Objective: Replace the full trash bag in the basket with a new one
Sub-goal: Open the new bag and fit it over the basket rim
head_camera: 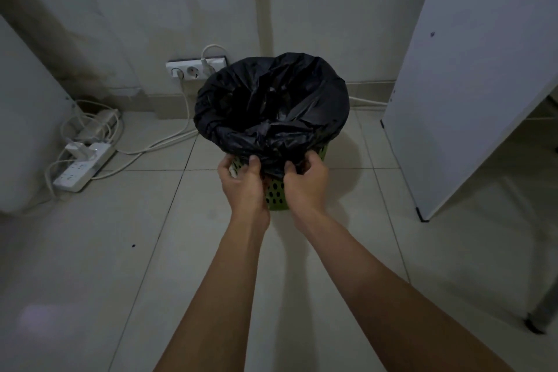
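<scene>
A green perforated basket (276,193) stands on the tiled floor near the wall. A black trash bag (271,103) lines it, its edge folded over the rim and hanging down the outside. My left hand (241,181) and my right hand (305,181) are side by side at the basket's near rim. Both pinch the bag's hanging edge between curled fingers and thumb. The bag's inside is dark and what it holds is hidden.
A wall socket (196,68) with a white plug sits left of the basket. White power strips (81,166) and tangled cables lie on the floor at left. A white desk panel (471,84) stands at right, with a metal leg (543,308).
</scene>
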Tool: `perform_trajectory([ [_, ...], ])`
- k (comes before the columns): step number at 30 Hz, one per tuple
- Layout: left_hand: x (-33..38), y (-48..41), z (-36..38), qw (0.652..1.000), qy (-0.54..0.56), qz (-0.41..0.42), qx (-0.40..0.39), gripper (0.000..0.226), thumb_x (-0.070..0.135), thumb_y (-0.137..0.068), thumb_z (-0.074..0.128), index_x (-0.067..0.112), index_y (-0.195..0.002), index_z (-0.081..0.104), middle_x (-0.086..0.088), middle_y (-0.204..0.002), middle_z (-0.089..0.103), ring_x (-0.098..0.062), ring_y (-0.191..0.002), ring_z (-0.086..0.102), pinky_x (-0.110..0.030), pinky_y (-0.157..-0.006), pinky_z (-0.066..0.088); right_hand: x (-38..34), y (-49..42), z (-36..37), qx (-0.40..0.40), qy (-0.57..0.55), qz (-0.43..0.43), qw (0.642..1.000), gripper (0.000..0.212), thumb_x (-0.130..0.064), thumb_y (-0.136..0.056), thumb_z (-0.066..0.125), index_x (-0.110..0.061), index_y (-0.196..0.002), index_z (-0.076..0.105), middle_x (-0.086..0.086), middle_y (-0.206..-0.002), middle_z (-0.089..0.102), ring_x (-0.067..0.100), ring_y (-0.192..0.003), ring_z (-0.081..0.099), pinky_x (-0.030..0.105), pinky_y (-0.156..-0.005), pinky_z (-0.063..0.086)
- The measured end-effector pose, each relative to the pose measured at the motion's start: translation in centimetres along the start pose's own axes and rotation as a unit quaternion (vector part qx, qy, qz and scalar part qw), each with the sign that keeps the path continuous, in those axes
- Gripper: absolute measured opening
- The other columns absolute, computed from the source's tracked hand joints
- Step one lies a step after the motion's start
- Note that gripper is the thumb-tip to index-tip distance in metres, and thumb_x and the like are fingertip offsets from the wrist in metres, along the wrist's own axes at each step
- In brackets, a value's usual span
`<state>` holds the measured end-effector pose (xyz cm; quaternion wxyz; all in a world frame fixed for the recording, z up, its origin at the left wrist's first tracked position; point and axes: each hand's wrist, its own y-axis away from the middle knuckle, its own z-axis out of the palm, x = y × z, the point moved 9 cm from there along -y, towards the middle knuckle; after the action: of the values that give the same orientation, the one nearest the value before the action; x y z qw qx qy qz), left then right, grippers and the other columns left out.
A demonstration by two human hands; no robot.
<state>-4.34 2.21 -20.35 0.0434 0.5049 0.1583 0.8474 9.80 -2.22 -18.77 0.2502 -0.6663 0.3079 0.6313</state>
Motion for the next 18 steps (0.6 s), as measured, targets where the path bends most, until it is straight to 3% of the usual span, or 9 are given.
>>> perform_trajectory([
  [4, -0.8, 0.2, -0.4, 0.997, -0.062, 0.023, 0.032, 0.032, 0.015, -0.098, 0.062, 0.016, -0.129, 0.055, -0.014, -0.112, 0.071, -0.027, -0.105, 0.070, -0.039, -0.093, 0.058, 0.5, 1.5, 0.9, -0.007, -0.052, 0.013, 0.999, 0.035, -0.007, -0.091, 0.063, -0.013, -0.125, 0.056, 0.002, -0.117, 0.068, 0.017, -0.108, 0.066, 0.033, -0.096, 0.055],
  [9, -1.1, 1.0, 0.5, 0.998, -0.063, 0.023, -0.016, 0.040, 0.011, -0.099, 0.061, 0.014, -0.137, 0.051, -0.005, -0.110, 0.070, -0.020, -0.103, 0.070, -0.034, -0.092, 0.058, 1.1, 1.9, 0.7, 0.008, -0.092, 0.040, 0.995, 0.026, -0.014, -0.088, 0.067, -0.015, -0.109, 0.051, 0.004, -0.106, 0.068, 0.019, -0.092, 0.069, 0.033, -0.083, 0.059],
  [11, -0.9, 1.4, 0.7, 0.995, -0.083, 0.035, -0.035, 0.037, 0.006, -0.095, 0.064, 0.013, -0.128, 0.050, -0.005, -0.108, 0.069, -0.019, -0.096, 0.070, -0.028, -0.086, 0.059, 1.0, 2.1, 1.1, -0.014, -0.092, 0.036, 0.995, 0.027, -0.028, -0.085, 0.068, -0.018, -0.107, 0.057, 0.002, -0.103, 0.070, 0.018, -0.093, 0.070, 0.040, -0.086, 0.059],
  [15, 0.1, 1.6, 0.4, 0.989, -0.116, 0.075, -0.046, 0.018, 0.003, -0.090, 0.069, 0.008, -0.104, 0.059, -0.009, -0.093, 0.070, -0.017, -0.082, 0.068, -0.023, -0.071, 0.058, 0.1, 2.1, 1.9, -0.043, -0.041, 0.031, 0.998, 0.054, -0.062, -0.064, 0.078, -0.024, -0.100, 0.064, -0.005, -0.098, 0.073, 0.013, -0.091, 0.072, 0.039, -0.082, 0.061],
  [18, 0.2, 1.6, 0.4, 0.986, -0.131, 0.076, -0.068, 0.013, -0.004, -0.090, 0.061, 0.002, -0.100, 0.067, -0.011, -0.089, 0.072, -0.019, -0.081, 0.068, -0.026, -0.070, 0.058, -0.5, 1.3, 1.9, -0.035, -0.013, 0.041, 0.998, 0.048, -0.054, -0.060, 0.087, -0.021, -0.088, 0.068, -0.002, -0.091, 0.074, 0.016, -0.086, 0.073, 0.039, -0.077, 0.062],
])
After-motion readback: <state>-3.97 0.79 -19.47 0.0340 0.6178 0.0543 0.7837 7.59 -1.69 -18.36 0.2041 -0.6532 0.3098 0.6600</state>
